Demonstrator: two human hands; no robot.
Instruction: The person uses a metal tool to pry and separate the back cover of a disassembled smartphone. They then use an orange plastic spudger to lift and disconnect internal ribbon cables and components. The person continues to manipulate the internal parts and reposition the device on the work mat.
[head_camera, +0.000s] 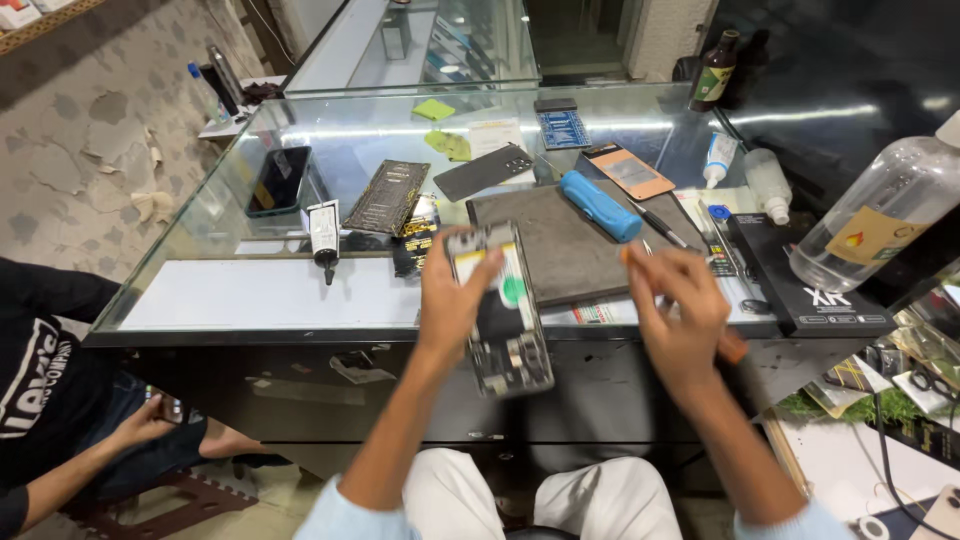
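The left hand (452, 300) grips an opened phone (500, 308) from its left edge, fingers curled over the upper part, holding it up off the front edge of the glass worktop (250, 295). The phone's back is off, and its inner parts, a green spot and a yellow strip among them, face the camera. Its long axis runs nearly straight away from the person, the near end tipped slightly to the right and hanging out over the lap.

The right hand (680, 320) is closed round a thin tool (732, 345) with an orange handle; the handle's end sticks out below the palm, and a small orange tip shows by the fingertips. How tightly the fingers pinch it cannot be told. This hand is to the right of the phone, near but apart from it, at about the height of the phone's upper half. So the phone lies to the left of the tool hand, its long right edge turned toward that hand, and the left hand is the one already on it.

Behind the hands a grey mat (560, 250) lies on the worktop with a blue tube-shaped tool (600, 205) on its far corner. A clear bottle (880, 215) lies at the right, beside a black box (800, 275). Another person sits at the lower left, well apart.
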